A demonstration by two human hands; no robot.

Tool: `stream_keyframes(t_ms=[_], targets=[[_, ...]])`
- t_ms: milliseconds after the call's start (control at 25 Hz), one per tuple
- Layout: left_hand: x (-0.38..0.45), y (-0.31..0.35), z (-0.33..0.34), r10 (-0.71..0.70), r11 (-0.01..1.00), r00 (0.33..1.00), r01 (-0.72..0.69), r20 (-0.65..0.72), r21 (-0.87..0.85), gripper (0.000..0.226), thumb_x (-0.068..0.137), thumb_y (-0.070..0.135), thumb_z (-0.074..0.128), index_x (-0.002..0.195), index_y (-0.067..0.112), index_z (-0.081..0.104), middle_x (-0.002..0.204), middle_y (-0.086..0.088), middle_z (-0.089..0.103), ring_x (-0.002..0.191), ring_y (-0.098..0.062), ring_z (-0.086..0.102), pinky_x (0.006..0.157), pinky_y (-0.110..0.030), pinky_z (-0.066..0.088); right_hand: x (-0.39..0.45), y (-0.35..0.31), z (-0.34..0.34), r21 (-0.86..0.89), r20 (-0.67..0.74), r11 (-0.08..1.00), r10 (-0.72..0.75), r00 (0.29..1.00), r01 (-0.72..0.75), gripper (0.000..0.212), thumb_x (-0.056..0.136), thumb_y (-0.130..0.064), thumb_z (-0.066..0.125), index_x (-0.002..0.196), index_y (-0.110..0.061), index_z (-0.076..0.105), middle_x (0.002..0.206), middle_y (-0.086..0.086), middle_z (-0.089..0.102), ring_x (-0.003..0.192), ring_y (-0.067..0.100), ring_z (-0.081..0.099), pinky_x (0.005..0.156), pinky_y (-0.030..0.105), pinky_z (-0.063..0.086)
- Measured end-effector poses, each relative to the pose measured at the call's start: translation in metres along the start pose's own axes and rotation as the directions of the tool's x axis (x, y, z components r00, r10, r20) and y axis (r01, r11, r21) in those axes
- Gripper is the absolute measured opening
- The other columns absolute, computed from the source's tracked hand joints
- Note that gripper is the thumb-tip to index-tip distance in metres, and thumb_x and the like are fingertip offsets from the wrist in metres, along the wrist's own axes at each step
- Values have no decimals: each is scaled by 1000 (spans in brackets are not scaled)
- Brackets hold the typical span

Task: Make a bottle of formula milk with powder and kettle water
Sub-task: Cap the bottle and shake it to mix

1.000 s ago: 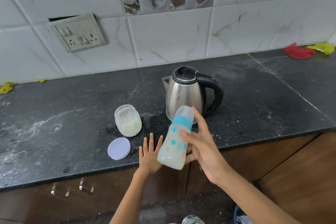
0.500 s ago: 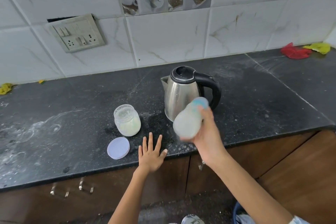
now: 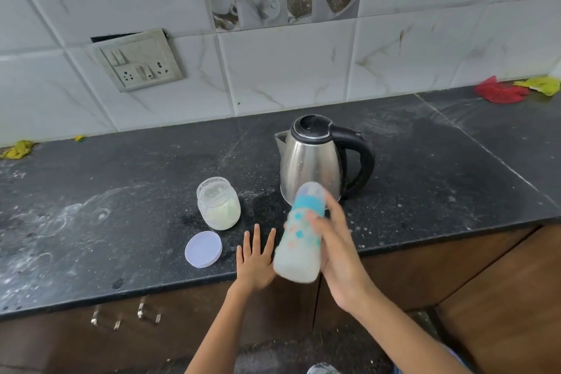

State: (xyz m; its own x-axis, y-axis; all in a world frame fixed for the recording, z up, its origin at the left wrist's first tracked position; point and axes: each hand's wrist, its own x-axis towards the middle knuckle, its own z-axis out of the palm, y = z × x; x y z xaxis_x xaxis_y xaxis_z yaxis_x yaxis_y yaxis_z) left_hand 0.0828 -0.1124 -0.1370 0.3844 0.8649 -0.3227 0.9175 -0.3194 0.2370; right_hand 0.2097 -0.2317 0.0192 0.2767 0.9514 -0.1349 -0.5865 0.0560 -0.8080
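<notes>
the scene is evenly and softly lit, fairly bright, with no hard shadows; only faint dark patches sit under the clear glass jar of pale powder and the stainless steel kettle with a black handle. the kettle's polished body carries soft pale reflections, and the dark speckled stone table shows a dull sheen toward its back right corner. motion blur smears the right hand and the milky baby bottle with a teal collar, while the left hand stays sharper. wide-angle distortion bends the white marbled wall tiles and the table's front edge near the frame borders.
</notes>
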Motion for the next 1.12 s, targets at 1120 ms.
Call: stream_keyframes(t_ms=[1120], targets=[[5,-1,1,25,995,1000,-23,15,-99,64,96,56,26,146,43,-13,156,4,-29,144,-22,-26,116,-46,-12,17,-12,-19,-136,-75,958,-262,962,251,111,70,-8,78,147,-51,12,128,0,58,109,15,67,75,37,61]])
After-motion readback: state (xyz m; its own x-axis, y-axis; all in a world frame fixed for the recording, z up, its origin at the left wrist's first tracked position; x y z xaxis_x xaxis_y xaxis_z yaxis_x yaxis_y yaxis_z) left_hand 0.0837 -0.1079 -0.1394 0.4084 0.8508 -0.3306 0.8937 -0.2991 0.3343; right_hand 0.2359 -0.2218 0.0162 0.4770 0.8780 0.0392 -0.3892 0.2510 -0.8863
